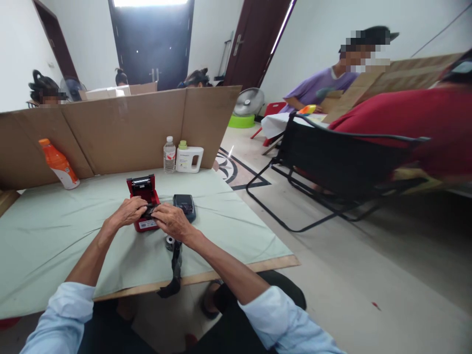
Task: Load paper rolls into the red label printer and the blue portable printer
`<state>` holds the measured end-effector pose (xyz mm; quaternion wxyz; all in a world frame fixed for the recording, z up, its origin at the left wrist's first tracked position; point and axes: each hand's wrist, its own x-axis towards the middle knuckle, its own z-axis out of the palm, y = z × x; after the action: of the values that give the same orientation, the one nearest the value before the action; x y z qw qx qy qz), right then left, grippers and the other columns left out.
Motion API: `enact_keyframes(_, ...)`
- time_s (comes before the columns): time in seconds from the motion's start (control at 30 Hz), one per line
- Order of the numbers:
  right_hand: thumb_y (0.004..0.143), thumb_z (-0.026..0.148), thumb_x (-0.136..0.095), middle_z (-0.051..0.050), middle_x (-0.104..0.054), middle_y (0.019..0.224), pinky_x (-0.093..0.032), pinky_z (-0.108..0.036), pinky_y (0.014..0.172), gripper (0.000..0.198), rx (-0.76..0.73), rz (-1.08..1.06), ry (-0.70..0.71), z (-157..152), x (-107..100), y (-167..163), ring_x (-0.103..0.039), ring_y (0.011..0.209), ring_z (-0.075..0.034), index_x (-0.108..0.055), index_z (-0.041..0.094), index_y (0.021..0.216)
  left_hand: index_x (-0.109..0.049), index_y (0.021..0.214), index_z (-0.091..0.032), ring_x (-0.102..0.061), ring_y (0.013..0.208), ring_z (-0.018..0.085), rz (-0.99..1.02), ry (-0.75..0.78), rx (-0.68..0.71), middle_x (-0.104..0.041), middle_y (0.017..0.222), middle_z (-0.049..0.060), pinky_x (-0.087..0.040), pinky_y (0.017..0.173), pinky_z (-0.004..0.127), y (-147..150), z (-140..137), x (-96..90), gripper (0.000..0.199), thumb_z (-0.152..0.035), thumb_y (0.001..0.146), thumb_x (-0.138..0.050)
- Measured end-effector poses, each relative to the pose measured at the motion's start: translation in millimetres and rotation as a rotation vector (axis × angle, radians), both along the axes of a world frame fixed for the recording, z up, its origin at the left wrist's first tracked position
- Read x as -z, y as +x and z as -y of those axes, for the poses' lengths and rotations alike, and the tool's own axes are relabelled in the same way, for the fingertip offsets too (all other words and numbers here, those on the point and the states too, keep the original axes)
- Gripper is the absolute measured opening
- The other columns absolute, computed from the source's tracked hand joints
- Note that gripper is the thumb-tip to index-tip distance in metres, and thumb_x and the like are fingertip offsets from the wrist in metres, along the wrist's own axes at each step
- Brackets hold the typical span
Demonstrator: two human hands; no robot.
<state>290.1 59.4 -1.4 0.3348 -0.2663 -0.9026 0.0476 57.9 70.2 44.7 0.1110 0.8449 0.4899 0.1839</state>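
A small red printer-like machine (146,225) stands on the cloth-covered table with its lid tipped up and back. Over its open bay, my left hand (129,211) curls its fingers at the left side. From the right, my right hand (172,220) reaches in with bent fingers. Both sets of fingertips meet at a dark part in the bay, too small and covered to name. Close to my right hand sits a dark grey device (186,204). Below that hand lies a small black-and-white roll (169,241), and a black strip (176,265) hangs over the table's front edge.
A cardboard screen (121,130) borders the table's back. Before it are an orange bottle (59,162), a clear water bottle (169,155) and a white jug (189,160). A black folding chair (317,167) and other people are at the right.
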Motion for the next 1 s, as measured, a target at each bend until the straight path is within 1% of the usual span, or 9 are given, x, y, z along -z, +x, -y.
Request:
enact_keyframes(0.13, 0.097, 0.013, -0.059, -0.008, -0.074, 0.112, -0.052, -0.034, 0.087, 0.024, 0.019, 0.028, 0.022, 3, -1, 2, -0.064, 0.103, -0.023, -0.075, 0.023, 0.11, -0.076, 0.092, -0.024, -0.064, 0.121, 0.028, -0.119, -0.034, -0.009, -0.076, 0.122, 0.008, -0.044, 0.109, 0.042, 9, -2, -0.2, 0.029, -0.027, 0.098, -0.047)
enact_keyframes(0.27, 0.098, 0.013, -0.058, -0.009, -0.074, 0.112, -0.051, -0.033, 0.085, 0.023, 0.016, 0.03, 0.03, 5, 0, 3, -0.064, 0.101, -0.023, -0.075, 0.022, 0.111, -0.075, 0.1, -0.026, -0.063, 0.123, 0.026, -0.097, -0.024, -0.017, -0.076, 0.123, 0.007, -0.042, 0.112, 0.041, 5, 1, 2.0, 0.028, -0.029, 0.099, -0.048)
enact_keyframes(0.47, 0.096, 0.012, -0.063, -0.008, -0.074, 0.11, -0.051, -0.032, 0.085, 0.019, -0.007, -0.013, 0.036, 6, 3, 1, -0.064, 0.1, -0.022, -0.075, 0.022, 0.108, -0.075, 0.092, -0.025, -0.069, 0.105, 0.023, -0.013, 0.006, -0.036, -0.077, 0.102, 0.004, -0.05, 0.102, 0.035, -2, -1, 5.4, 0.022, -0.029, 0.095, -0.053)
enact_keyframes(0.53, 0.096, 0.013, -0.063, -0.008, -0.075, 0.109, -0.051, -0.032, 0.084, 0.017, -0.003, -0.004, 0.08, 6, 4, 1, -0.064, 0.099, -0.022, -0.075, 0.021, 0.107, -0.074, 0.092, -0.023, -0.068, 0.102, 0.023, 0.066, 0.096, -0.122, -0.075, 0.102, 0.005, -0.051, 0.1, 0.036, -8, -6, 6.2, 0.021, -0.026, 0.092, -0.054)
enact_keyframes(0.63, 0.096, 0.014, -0.064, -0.008, -0.075, 0.109, -0.051, -0.032, 0.083, 0.016, 0.006, 0.007, 0.137, 7, 6, 1, -0.064, 0.098, -0.021, -0.074, 0.02, 0.107, -0.073, 0.104, -0.019, -0.066, 0.108, 0.027, 0.244, 0.277, -0.397, -0.071, 0.113, 0.011, -0.053, 0.101, 0.043, -22, -23, 6.4, 0.025, -0.022, 0.083, -0.059)
enact_keyframes(0.73, 0.095, 0.013, -0.066, -0.008, -0.075, 0.109, -0.052, -0.032, 0.082, 0.016, 0.013, 0.007, 0.153, 9, 7, 1, -0.064, 0.098, -0.022, -0.074, 0.02, 0.106, -0.063, 0.131, -0.016, -0.066, 0.116, 0.032, 0.483, 0.195, -0.535, -0.065, 0.133, 0.017, -0.056, 0.096, 0.048, -35, -50, 5.5, 0.058, -0.023, 0.073, -0.068)
enact_keyframes(0.83, 0.095, 0.013, -0.067, -0.008, -0.075, 0.111, -0.052, -0.032, 0.083, 0.015, 0.011, 0.0, 0.138, 10, 6, 1, -0.065, 0.099, -0.022, -0.075, 0.02, 0.105, -0.057, 0.14, -0.015, -0.067, 0.117, 0.032, 0.694, 0.04, -0.421, -0.067, 0.134, 0.017, -0.057, 0.097, 0.047, -40, -71, 3.7, 0.074, -0.022, 0.067, -0.07)
enact_keyframes(0.9, 0.095, 0.013, -0.067, -0.008, -0.075, 0.112, -0.052, -0.032, 0.084, 0.015, 0.011, 0.001, 0.128, 11, 5, 1, -0.065, 0.1, -0.022, -0.075, 0.02, 0.105, -0.064, 0.134, -0.013, -0.069, 0.115, 0.029, 0.713, 0.01, -0.327, -0.072, 0.125, 0.014, -0.055, 0.101, 0.046, -40, -75, 2.3, 0.067, -0.025, 0.068, -0.069)
enact_keyframes(1.0, 0.095, 0.014, -0.067, -0.008, -0.075, 0.113, -0.053, -0.033, 0.086, 0.015, 0.007, 0.004, 0.116, 13, 4, 2, -0.065, 0.101, -0.022, -0.075, 0.021, 0.106, -0.071, 0.125, -0.013, -0.07, 0.111, 0.027, 0.626, 0.039, -0.277, -0.075, 0.117, 0.011, -0.055, 0.103, 0.044, -38, -61, 1.4, 0.055, -0.032, 0.073, -0.069)
